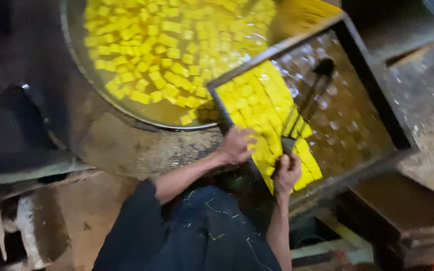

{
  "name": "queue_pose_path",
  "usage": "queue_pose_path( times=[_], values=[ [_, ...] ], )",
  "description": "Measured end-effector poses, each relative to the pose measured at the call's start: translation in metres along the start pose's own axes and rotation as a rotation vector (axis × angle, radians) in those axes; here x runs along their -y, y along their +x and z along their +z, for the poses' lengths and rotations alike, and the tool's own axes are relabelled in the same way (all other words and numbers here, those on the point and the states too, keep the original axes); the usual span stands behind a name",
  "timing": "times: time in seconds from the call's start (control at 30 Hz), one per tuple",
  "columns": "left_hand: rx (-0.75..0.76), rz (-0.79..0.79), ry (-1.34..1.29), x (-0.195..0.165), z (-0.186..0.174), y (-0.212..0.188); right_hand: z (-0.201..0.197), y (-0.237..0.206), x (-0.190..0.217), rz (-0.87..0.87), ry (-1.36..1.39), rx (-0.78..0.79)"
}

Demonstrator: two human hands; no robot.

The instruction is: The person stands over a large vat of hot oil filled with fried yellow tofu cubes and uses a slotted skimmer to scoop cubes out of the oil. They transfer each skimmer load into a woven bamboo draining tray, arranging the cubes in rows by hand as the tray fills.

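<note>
Two bare hands worked at a dark rectangular tray (377,90) that was tilted against the rim of a big round pan (71,55). The left hand (236,145) was on the tray's near left edge, its fingers curled over the rim and touching the yellow cubes (267,110) there; its grip looked closed on the tray edge, though motion blur made this not fully sure. The right hand (287,173) was closed around the handle of a long dark tool (307,100) (its shape was blurred, maybe a scraper), which lay across the cubes and pointed up toward the far side of the tray. The yellow cubes filled the left part of the tray in a dense block, and the right part showed wet brown bottom. Many more yellow cubes (172,45) floated in yellowish liquid in the round pan, just beside the tray. Below, dark blue clothing (197,236) of the person was visible.
</note>
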State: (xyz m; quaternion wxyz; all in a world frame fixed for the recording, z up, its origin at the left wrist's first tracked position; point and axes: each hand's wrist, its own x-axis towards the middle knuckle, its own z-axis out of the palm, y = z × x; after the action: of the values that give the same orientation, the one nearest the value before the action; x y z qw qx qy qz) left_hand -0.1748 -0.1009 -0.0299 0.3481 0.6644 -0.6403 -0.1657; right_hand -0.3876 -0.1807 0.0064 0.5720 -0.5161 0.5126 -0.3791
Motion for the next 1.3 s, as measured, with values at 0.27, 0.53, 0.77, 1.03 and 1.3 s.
queue_pose_path(
  times=[0.27,0.53,0.77,1.03,1.3],
  values=[
    [-0.409,-0.712,0.368,0.148,-0.145,-0.127,0.255,0.007,-0.027,0.21,-0.34,0.524],
    [-0.291,-0.733,0.344,0.176,-0.152,-0.138,0.35,0.029,-0.043,0.049,-1.006,0.513],
    [-0.197,-0.824,0.238,0.177,-0.16,-0.139,0.469,0.061,-0.048,0.322,-0.588,0.437],
    [-0.187,-0.847,0.18,0.181,-0.162,-0.145,0.531,0.084,-0.056,-0.056,-0.443,0.149],
    [-0.229,-0.812,0.202,0.179,-0.154,-0.149,0.411,0.045,-0.061,0.042,-0.678,0.279]
  ],
)
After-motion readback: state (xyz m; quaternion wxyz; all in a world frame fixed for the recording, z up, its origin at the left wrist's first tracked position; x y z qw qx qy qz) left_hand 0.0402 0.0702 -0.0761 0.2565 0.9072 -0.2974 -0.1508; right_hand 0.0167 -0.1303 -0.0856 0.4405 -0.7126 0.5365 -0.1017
